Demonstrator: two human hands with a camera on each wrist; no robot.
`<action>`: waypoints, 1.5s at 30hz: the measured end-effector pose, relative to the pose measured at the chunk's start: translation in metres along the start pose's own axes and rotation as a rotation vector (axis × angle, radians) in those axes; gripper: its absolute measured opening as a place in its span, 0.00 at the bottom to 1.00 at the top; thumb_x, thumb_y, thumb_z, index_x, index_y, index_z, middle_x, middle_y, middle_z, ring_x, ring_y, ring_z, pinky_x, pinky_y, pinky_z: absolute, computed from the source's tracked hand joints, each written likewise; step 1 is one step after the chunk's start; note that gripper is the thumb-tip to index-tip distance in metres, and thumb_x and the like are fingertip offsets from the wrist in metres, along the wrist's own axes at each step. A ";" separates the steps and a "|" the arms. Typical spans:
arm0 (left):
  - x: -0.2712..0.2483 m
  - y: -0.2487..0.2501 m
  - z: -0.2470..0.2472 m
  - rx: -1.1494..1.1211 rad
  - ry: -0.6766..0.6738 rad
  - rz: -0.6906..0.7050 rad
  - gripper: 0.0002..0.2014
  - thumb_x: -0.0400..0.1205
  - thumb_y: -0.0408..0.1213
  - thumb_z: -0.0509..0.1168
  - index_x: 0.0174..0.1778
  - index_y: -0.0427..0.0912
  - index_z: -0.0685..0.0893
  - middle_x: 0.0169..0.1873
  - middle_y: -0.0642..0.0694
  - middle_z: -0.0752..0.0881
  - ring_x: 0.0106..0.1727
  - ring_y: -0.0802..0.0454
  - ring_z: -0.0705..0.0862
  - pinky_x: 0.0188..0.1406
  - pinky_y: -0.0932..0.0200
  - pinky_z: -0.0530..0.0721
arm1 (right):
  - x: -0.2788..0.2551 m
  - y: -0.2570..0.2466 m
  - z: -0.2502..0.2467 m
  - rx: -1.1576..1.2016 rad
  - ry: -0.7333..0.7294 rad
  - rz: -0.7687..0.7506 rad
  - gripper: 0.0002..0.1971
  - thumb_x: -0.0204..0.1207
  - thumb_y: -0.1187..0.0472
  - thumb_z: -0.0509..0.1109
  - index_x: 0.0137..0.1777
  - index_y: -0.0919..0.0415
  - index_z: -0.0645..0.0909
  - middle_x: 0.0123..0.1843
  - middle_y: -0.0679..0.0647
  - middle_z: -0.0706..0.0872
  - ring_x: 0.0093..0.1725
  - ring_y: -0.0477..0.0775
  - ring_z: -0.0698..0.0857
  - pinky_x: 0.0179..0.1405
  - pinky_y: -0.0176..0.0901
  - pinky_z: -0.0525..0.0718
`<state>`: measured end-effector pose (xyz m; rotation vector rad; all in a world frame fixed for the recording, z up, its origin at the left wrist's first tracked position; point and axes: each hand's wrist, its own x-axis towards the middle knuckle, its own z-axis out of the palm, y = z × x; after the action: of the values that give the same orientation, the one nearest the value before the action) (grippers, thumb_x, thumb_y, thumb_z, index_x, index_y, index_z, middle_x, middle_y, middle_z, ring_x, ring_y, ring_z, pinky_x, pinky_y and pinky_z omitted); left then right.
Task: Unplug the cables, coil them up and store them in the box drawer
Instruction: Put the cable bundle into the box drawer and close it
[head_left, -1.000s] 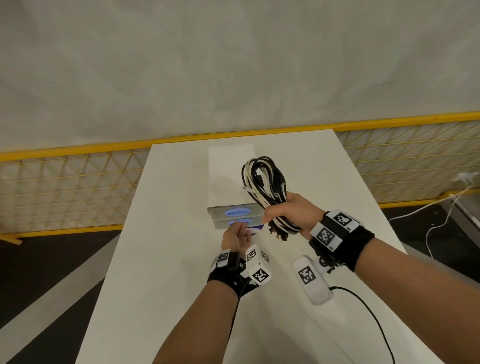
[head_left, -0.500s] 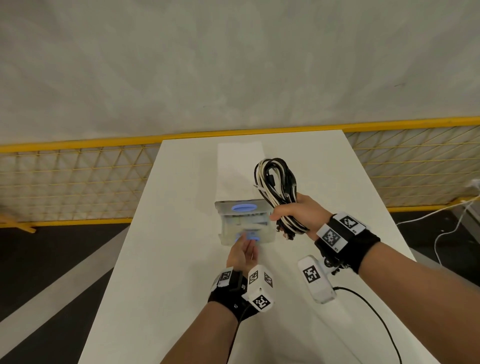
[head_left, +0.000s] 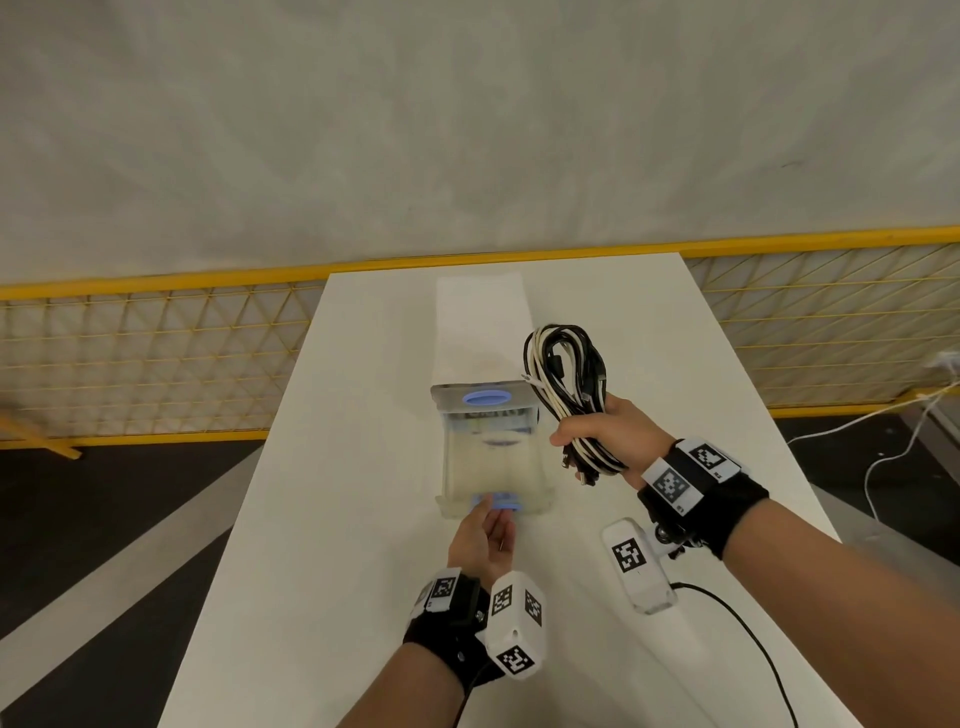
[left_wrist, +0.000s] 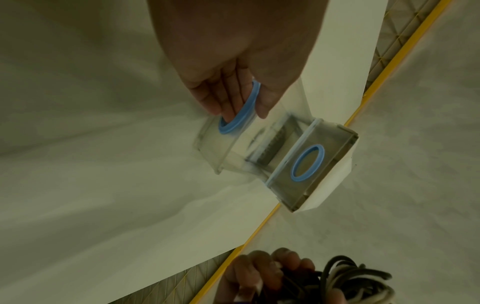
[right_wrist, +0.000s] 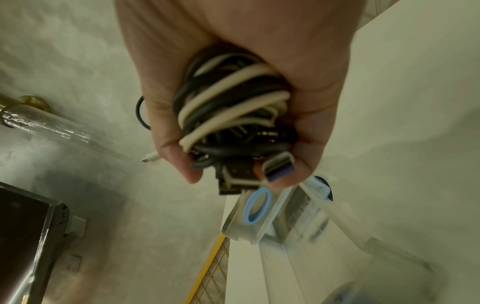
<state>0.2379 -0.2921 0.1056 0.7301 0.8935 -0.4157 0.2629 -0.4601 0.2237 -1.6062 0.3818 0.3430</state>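
Observation:
A clear plastic box with blue oval ring handles stands in the middle of the white table. Its lower drawer is slid out towards me and looks empty. My left hand pinches the drawer's blue ring handle, fingers through the ring and thumb on the outside. To the right of the box, my right hand holds a coiled bundle of black and white cables in a fist above the table. Their plugs stick out below the fingers. The upper drawer is closed.
A yellow mesh fence runs behind and beside the table, with a grey wall above it. A white cable lies on the dark floor to the right. The table's left and right edges are close to the box.
My left hand has pulled the lower drawer out of the box towards me. My right hand has kept hold of the cable bundle to the right of the box.

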 end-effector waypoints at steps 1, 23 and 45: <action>-0.003 -0.002 -0.003 -0.003 0.001 0.006 0.09 0.83 0.32 0.64 0.38 0.34 0.82 0.20 0.43 0.88 0.37 0.51 0.79 0.40 0.61 0.78 | -0.002 0.002 0.001 0.004 0.001 -0.001 0.06 0.62 0.72 0.75 0.32 0.66 0.80 0.25 0.62 0.79 0.23 0.61 0.80 0.21 0.43 0.79; -0.010 0.060 -0.049 0.638 0.185 0.933 0.08 0.81 0.29 0.62 0.44 0.48 0.81 0.44 0.42 0.85 0.47 0.37 0.85 0.49 0.49 0.83 | -0.023 0.037 0.019 0.007 -0.081 0.202 0.06 0.61 0.68 0.77 0.33 0.67 0.81 0.26 0.63 0.81 0.27 0.62 0.79 0.24 0.44 0.78; 0.067 0.175 0.045 2.152 -0.464 1.284 0.35 0.81 0.17 0.48 0.83 0.45 0.53 0.84 0.48 0.51 0.84 0.50 0.43 0.72 0.56 0.68 | 0.076 0.039 0.071 0.054 -0.248 0.666 0.11 0.64 0.61 0.76 0.40 0.69 0.82 0.31 0.62 0.86 0.35 0.60 0.85 0.56 0.51 0.83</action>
<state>0.4074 -0.2060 0.1386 2.6992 -0.9954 -0.1784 0.3141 -0.3948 0.1502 -1.3269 0.7233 1.0165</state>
